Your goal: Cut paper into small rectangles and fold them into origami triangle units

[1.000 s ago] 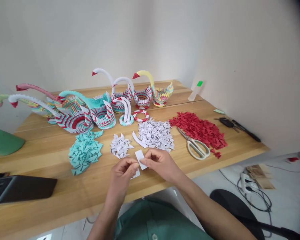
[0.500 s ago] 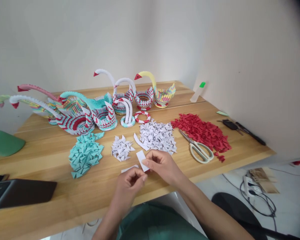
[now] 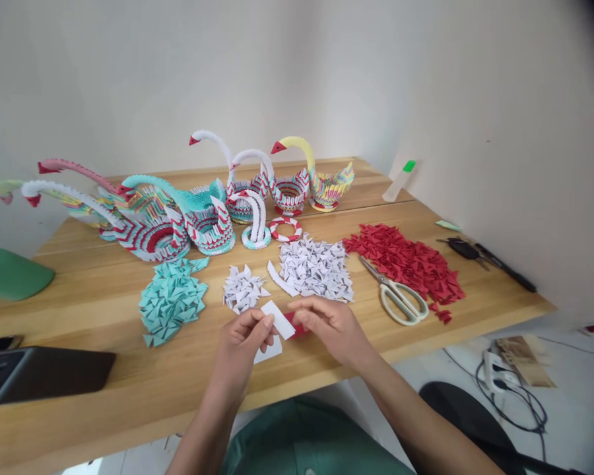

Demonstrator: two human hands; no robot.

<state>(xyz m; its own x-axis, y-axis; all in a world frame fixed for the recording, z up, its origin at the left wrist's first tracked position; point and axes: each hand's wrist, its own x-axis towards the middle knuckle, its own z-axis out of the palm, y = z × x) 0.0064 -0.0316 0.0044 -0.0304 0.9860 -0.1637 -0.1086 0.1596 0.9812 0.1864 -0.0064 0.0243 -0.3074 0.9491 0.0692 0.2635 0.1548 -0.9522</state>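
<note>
A small white paper slip [image 3: 278,320] is pinched between the thumb and fingers of my left hand [image 3: 242,333], held slanted above the table. Close to its right side is my right hand [image 3: 331,326], fingers loosely curved and thumb apart, with nothing seen in them. Red paper [image 3: 297,324] shows beneath the right fingers, partly hidden. Another white paper piece [image 3: 270,351] lies on the table under my left hand. Just beyond the hands are a small pile of folded white paper triangles [image 3: 244,289], a curved white strip of joined pieces [image 3: 281,280] and a bigger white pile [image 3: 317,269].
Turquoise triangles [image 3: 172,302] are heaped at left, red triangles [image 3: 410,260] at right beside scissors [image 3: 400,300]. Several paper swans [image 3: 153,237] stand at the back near a red-and-white ring [image 3: 286,229]. A dark box [image 3: 54,374] and green object [image 3: 14,274] occupy the left; keys [image 3: 462,248] lie far right.
The white slip has passed from my right hand to my left. My right hand has let go and sits just right of it, and more red paper shows below.
</note>
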